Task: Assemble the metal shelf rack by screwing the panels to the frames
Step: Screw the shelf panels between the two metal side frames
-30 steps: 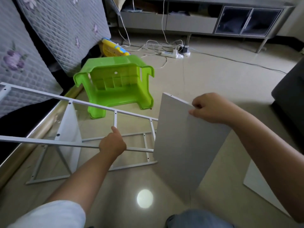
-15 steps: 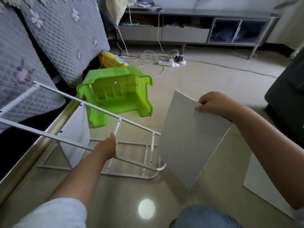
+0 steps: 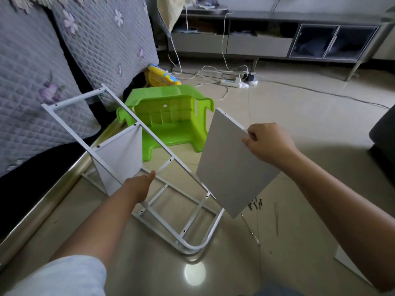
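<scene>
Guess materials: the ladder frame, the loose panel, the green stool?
Frame: looks like white painted metal tube, thin straight rails with screw holes and a bent rounded end.
Loose panel, in the right hand: thin, flat, matte white, probably coated sheet metal; cannot confirm.
Green stool: glossy moulded plastic, ribbed underside.

Matt white-painted metal frame [image 3: 162, 150] and panel [image 3: 230, 167], glossy green plastic stool [image 3: 171, 120], polished floor tiles [image 3: 299, 116].
</scene>
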Demonstrator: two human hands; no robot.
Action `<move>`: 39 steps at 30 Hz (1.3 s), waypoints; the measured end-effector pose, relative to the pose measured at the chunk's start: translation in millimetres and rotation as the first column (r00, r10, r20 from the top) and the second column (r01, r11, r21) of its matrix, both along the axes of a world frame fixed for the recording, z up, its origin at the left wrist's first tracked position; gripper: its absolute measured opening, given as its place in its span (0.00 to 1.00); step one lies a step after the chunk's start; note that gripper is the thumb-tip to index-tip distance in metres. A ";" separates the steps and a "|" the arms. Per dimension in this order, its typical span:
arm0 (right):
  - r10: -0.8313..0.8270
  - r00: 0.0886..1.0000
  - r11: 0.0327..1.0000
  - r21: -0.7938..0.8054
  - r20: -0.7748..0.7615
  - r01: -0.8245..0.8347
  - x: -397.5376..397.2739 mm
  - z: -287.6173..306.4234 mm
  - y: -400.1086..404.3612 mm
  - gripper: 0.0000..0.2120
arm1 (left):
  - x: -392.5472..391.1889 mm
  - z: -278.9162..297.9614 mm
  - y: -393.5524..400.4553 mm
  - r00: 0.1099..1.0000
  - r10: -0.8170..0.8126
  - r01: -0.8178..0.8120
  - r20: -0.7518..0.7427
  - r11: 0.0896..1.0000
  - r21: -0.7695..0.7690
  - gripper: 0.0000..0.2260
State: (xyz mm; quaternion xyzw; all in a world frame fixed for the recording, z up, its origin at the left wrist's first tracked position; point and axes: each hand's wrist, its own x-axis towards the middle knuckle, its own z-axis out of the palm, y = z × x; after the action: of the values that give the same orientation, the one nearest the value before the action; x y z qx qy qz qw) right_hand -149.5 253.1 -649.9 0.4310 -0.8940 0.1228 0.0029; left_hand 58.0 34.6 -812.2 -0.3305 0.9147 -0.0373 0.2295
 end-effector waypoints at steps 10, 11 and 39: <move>-0.016 1.000 0.989 -0.147 0.009 0.017 3.3 -14.0 -7.8 0.20 | 27.9 -2.6 -10.9 0.997 -0.039 0.045 0.071 0.995 -0.086 0.33; -0.014 1.000 0.988 -0.153 0.014 0.016 4.1 -15.0 -9.2 0.20 | 29.4 -2.7 -12.3 0.996 -0.051 0.056 0.067 0.995 -0.087 0.33; 0.005 1.000 0.995 -0.103 0.028 -0.002 12.2 -35.1 -23.2 0.20 | 48.4 -19.5 -42.5 0.987 -0.125 0.081 -0.103 0.931 -0.357 0.32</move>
State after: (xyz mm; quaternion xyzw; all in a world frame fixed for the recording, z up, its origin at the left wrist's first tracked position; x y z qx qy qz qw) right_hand -137.3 229.9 -685.0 0.4302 -0.8855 0.1750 0.0122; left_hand 106.5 -7.9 -831.7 -0.3192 0.9219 -0.1915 0.1073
